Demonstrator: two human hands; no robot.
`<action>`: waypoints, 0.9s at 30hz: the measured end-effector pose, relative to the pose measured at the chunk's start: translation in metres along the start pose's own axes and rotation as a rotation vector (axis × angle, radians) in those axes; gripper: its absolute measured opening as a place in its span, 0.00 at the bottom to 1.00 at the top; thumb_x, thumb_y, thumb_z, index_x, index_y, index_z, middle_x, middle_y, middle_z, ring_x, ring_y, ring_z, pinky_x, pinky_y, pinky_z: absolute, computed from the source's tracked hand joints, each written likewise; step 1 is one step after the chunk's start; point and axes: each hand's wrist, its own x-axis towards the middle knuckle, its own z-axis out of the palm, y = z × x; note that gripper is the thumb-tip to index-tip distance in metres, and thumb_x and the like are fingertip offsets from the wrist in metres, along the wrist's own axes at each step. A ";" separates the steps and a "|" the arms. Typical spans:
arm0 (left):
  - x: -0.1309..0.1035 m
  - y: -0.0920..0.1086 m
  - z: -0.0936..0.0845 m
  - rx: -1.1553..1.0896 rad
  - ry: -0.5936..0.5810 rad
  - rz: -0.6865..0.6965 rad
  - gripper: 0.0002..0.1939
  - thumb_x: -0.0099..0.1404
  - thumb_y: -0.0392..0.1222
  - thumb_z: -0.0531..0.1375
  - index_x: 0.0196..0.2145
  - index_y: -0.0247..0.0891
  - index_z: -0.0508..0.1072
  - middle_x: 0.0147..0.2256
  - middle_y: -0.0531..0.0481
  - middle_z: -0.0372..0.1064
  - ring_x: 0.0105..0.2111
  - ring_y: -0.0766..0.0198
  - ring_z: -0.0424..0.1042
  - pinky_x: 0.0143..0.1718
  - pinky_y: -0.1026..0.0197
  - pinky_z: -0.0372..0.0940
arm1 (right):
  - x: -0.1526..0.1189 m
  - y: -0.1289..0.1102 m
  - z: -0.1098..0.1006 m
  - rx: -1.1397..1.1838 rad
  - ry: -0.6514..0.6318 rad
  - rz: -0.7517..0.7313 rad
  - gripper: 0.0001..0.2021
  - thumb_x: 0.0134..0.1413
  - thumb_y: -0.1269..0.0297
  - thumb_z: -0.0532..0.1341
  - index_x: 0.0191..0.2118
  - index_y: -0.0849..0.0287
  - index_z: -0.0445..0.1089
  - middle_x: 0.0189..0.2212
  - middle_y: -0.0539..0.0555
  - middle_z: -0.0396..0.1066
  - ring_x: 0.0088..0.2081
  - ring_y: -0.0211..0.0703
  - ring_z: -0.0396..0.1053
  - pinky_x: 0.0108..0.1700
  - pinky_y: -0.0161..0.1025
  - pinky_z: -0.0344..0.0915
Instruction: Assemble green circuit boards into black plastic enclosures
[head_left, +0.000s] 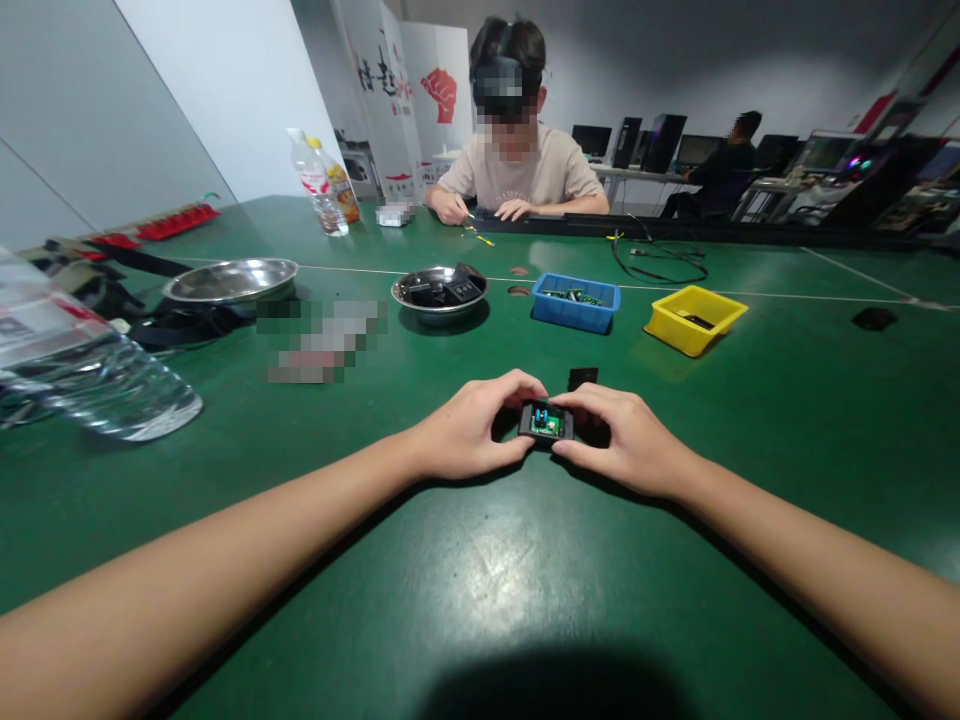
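Holding a small black case between both hands, low over the middle of the green table. Clamping its left end with the left hand and its right end with the right hand, pressing with the thumbs along the near side and curling the fingers around the far side. Bringing the hands close together on the case, thumbs standing apart. Tilting the open face into view and showing a green circuit board with blue parts inside. Working just in front of a flat black piece, partly hidden by the right hand's fingers. Facing a steel bowl containing black parts, a blue bin containing green boards and, farther right, a yellow bin containing something dark. Having a wide steel dish and a large clear bottle off to the left. Sitting opposite a person wearing a headset, arms resting near a long black bar.
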 end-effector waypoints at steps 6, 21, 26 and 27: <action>0.000 -0.001 -0.001 0.031 -0.030 -0.003 0.17 0.60 0.39 0.61 0.48 0.37 0.68 0.36 0.51 0.73 0.35 0.64 0.73 0.36 0.63 0.67 | 0.000 -0.001 -0.003 0.037 -0.011 0.028 0.17 0.54 0.61 0.67 0.49 0.60 0.73 0.35 0.54 0.74 0.34 0.42 0.69 0.37 0.38 0.64; 0.001 0.001 -0.001 0.160 -0.078 0.071 0.21 0.62 0.40 0.60 0.53 0.34 0.70 0.44 0.42 0.75 0.42 0.58 0.75 0.45 0.57 0.68 | 0.001 -0.001 -0.003 0.049 -0.007 0.057 0.16 0.51 0.62 0.69 0.46 0.60 0.74 0.33 0.53 0.74 0.32 0.40 0.69 0.35 0.37 0.64; 0.001 -0.002 -0.003 0.136 -0.061 0.025 0.18 0.67 0.44 0.57 0.51 0.34 0.73 0.38 0.45 0.75 0.36 0.61 0.73 0.40 0.60 0.67 | 0.000 -0.001 -0.004 0.070 -0.006 0.060 0.16 0.51 0.62 0.69 0.46 0.60 0.74 0.33 0.52 0.74 0.32 0.40 0.69 0.35 0.37 0.64; 0.002 -0.003 -0.004 0.120 -0.064 0.009 0.18 0.68 0.45 0.57 0.51 0.34 0.74 0.37 0.45 0.75 0.36 0.62 0.73 0.39 0.60 0.66 | 0.000 -0.001 -0.004 0.080 -0.008 0.066 0.16 0.51 0.61 0.69 0.46 0.60 0.74 0.32 0.52 0.74 0.32 0.40 0.69 0.35 0.37 0.65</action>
